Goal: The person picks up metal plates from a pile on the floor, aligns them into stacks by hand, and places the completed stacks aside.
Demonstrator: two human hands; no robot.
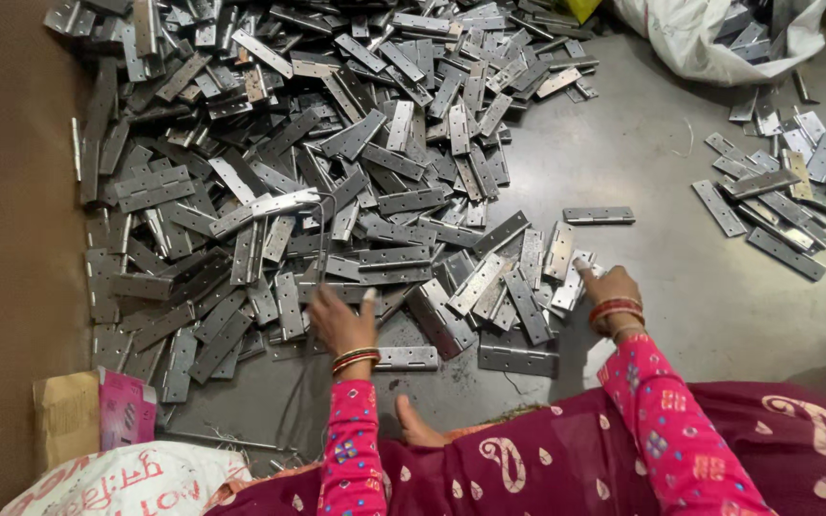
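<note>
**Both hands at the near edge of the hinge heap**

Your left hand (341, 323) lies palm-down on the near edge of the big pile of grey metal hinges (317, 162) that covers the far-left part of the concrete floor (662, 258). Its fingers are loosely spread over flat hinges there, touching them; whether they grip one, you cannot tell from this view. A thin bent wire (322, 225) rises out of the heap just beyond that hand.

Your right hand (609, 291) rests at the right fringe of the same pile, fingers curled in narrow, with the fingertips on a pale hinge (571, 282) lying at the pile's edge. A firm hold does not show.

One single hinge (598, 215) lies alone on bare floor beyond your right hand. A smaller heap of hinges (786, 186) sits well apart at the right edge of the floor, near a white sack (690, 38) at the far right corner. At the near left corner lie a pink packet (126, 411) and a cardboard piece (64, 416).
</note>
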